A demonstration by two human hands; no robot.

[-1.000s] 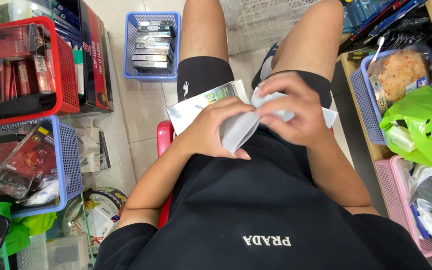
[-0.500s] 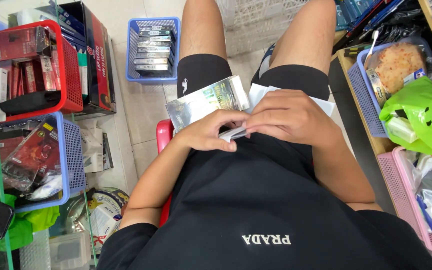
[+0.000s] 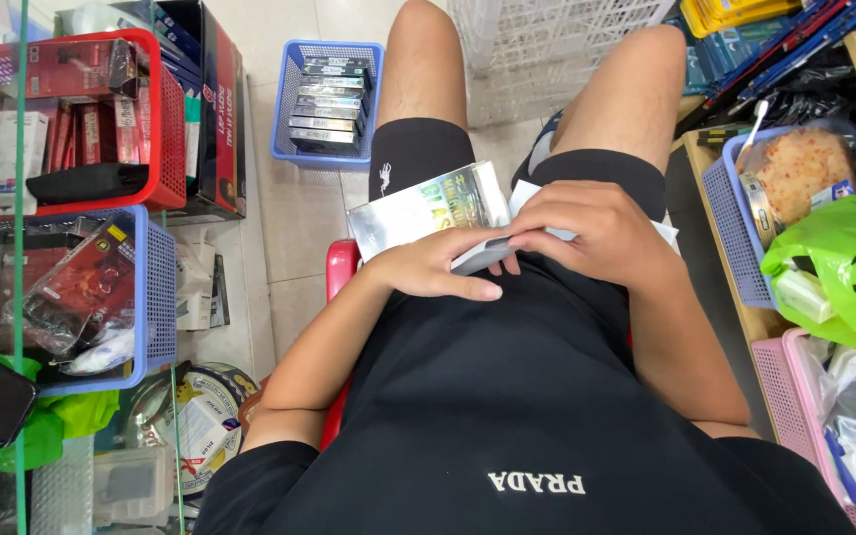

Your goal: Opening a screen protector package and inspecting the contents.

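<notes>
- The person sits on a red stool (image 3: 341, 266), and both hands meet in the lap over black shorts.
- The left hand (image 3: 440, 267) curls its fingers around a small grey-white packet (image 3: 481, 256), with the thumb lying along its lower edge.
- The right hand (image 3: 591, 230) rests on top of the same packet from the other side, its fingers bent and pressing down on the packet's far end.
- A flat glossy box (image 3: 428, 207) with a shiny printed face lies on the left thigh, just beside the left hand and touching its knuckles.
- White paper (image 3: 664, 234) pokes out from under the right hand.
- A blue basket (image 3: 289, 94) of stacked dark boxes stands on the tiled floor beyond the knees.
- A red basket (image 3: 165, 129) sits at the person's left, well apart from the hands.
- A green plastic bag (image 3: 844, 267) lies on the shelf at the right.
</notes>
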